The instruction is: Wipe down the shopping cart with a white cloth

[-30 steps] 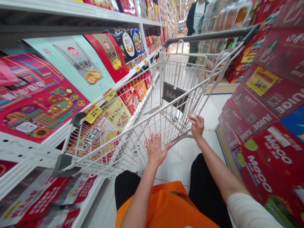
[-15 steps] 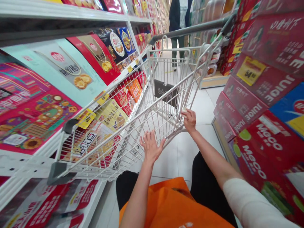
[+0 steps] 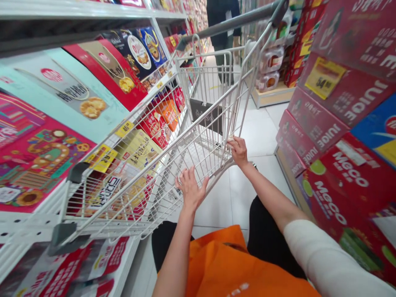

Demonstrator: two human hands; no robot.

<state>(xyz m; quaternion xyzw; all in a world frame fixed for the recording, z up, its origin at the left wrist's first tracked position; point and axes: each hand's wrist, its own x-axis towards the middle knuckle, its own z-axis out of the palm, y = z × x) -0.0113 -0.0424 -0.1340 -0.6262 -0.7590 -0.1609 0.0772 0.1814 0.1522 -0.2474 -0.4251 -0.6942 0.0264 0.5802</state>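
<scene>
A white wire shopping cart (image 3: pixel 145 165) stands in a store aisle, its grey handle (image 3: pixel 235 20) at the far end. My left hand (image 3: pixel 190 189) presses flat against the cart's near wire side, fingers spread. My right hand (image 3: pixel 238 149) is closed round a wire at the cart's lower right side, with something small and white in its fingers that I cannot make out. An orange garment (image 3: pixel 229 268) covers my lap.
Shelves (image 3: pixel 93 12) of red, teal and blue biscuit gift boxes (image 3: pixel 58 90) line the left. Stacked red juice cartons (image 3: pixel 340 136) stand on the right. A person in dark clothes (image 3: pixel 222 16) stands down the aisle beyond the cart. White floor tiles (image 3: pixel 262 136) show between.
The view has dropped and shifted left, so the cart and both hands sit slightly further left and higher. Both hands keep their places on the cart.
</scene>
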